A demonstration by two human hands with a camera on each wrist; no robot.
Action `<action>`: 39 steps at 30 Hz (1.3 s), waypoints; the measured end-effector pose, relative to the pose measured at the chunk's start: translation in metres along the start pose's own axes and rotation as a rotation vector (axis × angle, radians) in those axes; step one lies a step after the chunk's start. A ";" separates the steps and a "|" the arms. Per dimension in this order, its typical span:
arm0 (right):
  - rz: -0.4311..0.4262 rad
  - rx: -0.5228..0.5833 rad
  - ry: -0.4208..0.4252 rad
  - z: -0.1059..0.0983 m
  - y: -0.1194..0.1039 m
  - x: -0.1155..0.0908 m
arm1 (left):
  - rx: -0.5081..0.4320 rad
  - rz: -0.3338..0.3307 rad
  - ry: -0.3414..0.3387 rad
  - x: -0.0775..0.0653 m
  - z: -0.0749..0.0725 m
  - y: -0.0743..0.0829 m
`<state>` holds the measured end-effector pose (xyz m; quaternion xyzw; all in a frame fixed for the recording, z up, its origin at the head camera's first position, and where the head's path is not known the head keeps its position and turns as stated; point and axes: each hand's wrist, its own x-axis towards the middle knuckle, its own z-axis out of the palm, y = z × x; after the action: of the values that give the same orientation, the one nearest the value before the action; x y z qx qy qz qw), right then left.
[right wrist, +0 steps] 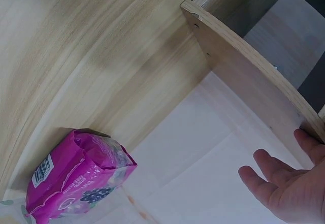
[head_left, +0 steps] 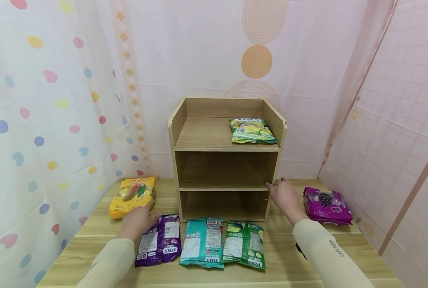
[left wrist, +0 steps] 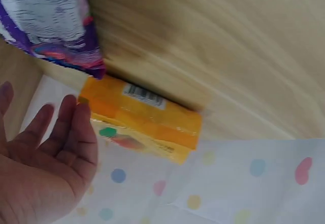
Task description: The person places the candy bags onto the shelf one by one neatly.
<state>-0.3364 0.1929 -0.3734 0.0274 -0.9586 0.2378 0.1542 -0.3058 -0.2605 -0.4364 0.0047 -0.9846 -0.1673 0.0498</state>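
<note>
Lower left: your left hand [head_left: 135, 225], loosely spread, by yellow bag [head_left: 130, 197] | likely light, slick; grip its sides | centre-right: your right hand [head_left: 287, 199] touches shelf [head_left: 206, 136], pinch unclear

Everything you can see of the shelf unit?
The shelf unit looks like light wood board, with three levels: an open top with raised back and sides, and two open-fronted compartments below. Its front edges are paler, and a front corner looks chipped. It stands upright on the table. A green-and-yellow bag lies on the right of its top level. The right hand touches the front of its right side panel.
</note>
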 end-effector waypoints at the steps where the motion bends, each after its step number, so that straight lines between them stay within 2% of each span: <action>1: 0.002 -0.001 -0.002 0.000 0.000 0.000 | 0.000 -0.016 -0.010 -0.002 0.000 -0.002; 5: -0.002 -0.001 -0.003 0.000 0.001 0.000 | 0.025 -0.097 -0.092 -0.011 0.000 -0.011; 9: -0.019 -0.002 0.005 0.001 0.002 0.000 | 0.081 -0.162 -0.203 -0.011 0.004 -0.018; 14: -0.029 -0.010 0.008 0.002 0.003 0.001 | 0.081 -0.181 -0.286 -0.009 0.011 -0.023; 17: -0.030 -0.008 0.005 0.002 0.003 0.001 | 0.059 -0.165 -0.272 -0.009 0.015 -0.026; 22: -0.037 -0.008 0.014 0.001 0.002 0.001 | 0.012 -0.132 -0.209 -0.010 0.019 -0.031; 27: -0.041 -0.011 0.020 0.003 0.002 0.001 | -0.060 -0.156 -0.174 -0.009 0.020 -0.033; 32: -0.038 0.001 0.023 0.004 0.002 0.001 | -0.130 -0.160 -0.150 -0.005 0.015 -0.035; 34: -0.038 0.001 0.029 0.004 0.002 0.001 | -0.180 -0.163 -0.151 -0.003 0.011 -0.035; 39: -0.030 -0.008 0.023 0.003 0.002 0.000 | -0.383 -0.196 -0.172 0.000 -0.004 -0.032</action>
<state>-0.3380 0.1928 -0.3768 0.0385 -0.9572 0.2320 0.1686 -0.3057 -0.2915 -0.4431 0.0766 -0.9303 -0.3550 -0.0506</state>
